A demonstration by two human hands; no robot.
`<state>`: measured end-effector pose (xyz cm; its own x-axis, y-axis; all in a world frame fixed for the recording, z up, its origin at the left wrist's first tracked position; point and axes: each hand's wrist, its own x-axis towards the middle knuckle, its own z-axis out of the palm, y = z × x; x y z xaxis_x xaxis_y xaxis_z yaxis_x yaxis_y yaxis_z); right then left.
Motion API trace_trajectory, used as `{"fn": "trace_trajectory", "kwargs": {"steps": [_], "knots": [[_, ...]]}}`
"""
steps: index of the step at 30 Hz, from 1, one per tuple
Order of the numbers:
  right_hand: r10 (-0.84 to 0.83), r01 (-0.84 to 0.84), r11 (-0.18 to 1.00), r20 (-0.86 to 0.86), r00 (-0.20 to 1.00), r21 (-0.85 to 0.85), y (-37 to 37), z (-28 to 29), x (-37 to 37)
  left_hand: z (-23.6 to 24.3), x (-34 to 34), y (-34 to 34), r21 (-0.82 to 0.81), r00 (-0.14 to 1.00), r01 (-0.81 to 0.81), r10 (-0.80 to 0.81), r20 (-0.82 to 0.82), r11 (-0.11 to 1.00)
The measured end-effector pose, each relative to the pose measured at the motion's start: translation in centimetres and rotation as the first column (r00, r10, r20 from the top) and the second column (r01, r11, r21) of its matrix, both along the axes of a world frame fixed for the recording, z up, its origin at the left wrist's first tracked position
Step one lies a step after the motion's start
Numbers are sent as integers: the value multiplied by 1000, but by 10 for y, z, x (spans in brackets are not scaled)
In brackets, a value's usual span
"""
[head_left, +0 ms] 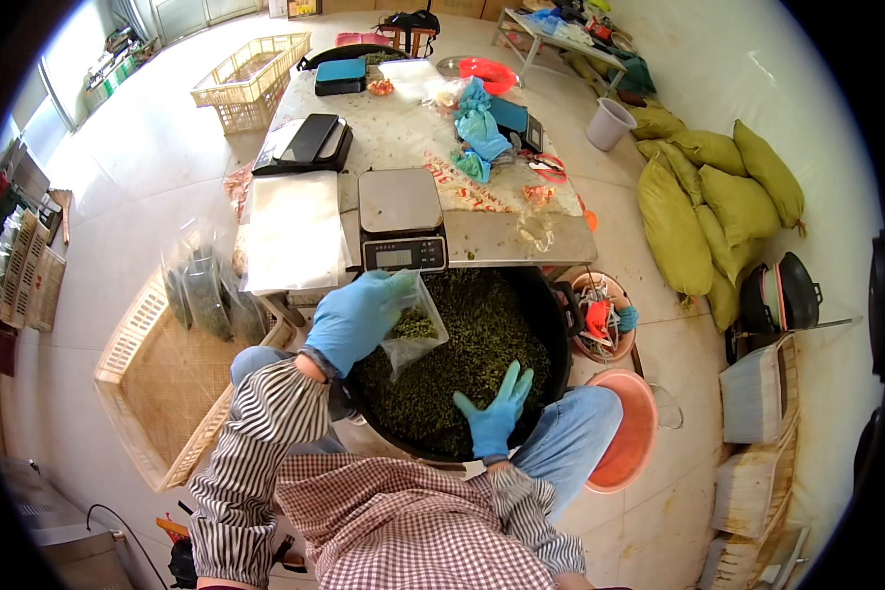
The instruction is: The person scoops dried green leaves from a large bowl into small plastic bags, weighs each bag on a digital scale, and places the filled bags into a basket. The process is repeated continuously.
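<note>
My left hand (358, 315), in a blue glove, grips the top of a clear plastic bag (409, 350) with some green material at its bottom, over the left part of a large black tub (560, 364). The tub holds dark green granular material (482, 324). My right hand (494, 413), also blue-gloved, has its fingers spread at the material's surface, with nothing visibly held. Just behind the tub, a scale (400, 202) stands on the table (501, 236) beside white bags (295, 231).
A crate (152, 393) with filled bags (211, 295) stands left. Right are a bucket of odds (603, 310), pink basin (627, 442), tubs (752, 393) and green sacks (728, 206). Scales (305, 147), blue gloves (477, 128) and scissors (551, 167) lie on the table.
</note>
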<state>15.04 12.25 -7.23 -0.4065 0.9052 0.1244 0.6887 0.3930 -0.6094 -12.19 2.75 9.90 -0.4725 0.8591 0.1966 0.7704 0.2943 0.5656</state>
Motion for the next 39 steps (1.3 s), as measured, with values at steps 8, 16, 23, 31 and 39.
{"fn": "trace_trajectory", "kwargs": {"steps": [8, 16, 23, 31, 39], "knots": [[391, -419, 908, 344, 854, 8, 69, 28, -99, -31, -20, -12, 151, 977, 199, -207, 42, 968], [609, -757, 651, 557, 565, 55, 23, 44, -123, -1, 4, -9, -216, 989, -109, 127, 69, 970], [611, -598, 789, 86, 787, -139, 52, 67, -84, -22, 23, -4, -124, 995, -95, 93, -23, 988], [563, -709, 479, -439, 700, -517, 90, 188, -111, -36, 41, 10, -112, 992, -98, 106, 67, 989], [436, -488, 414, -303, 847, -768, 77, 207, -141, -25, 48, 7, -100, 971, -152, 167, 169, 983]]}}
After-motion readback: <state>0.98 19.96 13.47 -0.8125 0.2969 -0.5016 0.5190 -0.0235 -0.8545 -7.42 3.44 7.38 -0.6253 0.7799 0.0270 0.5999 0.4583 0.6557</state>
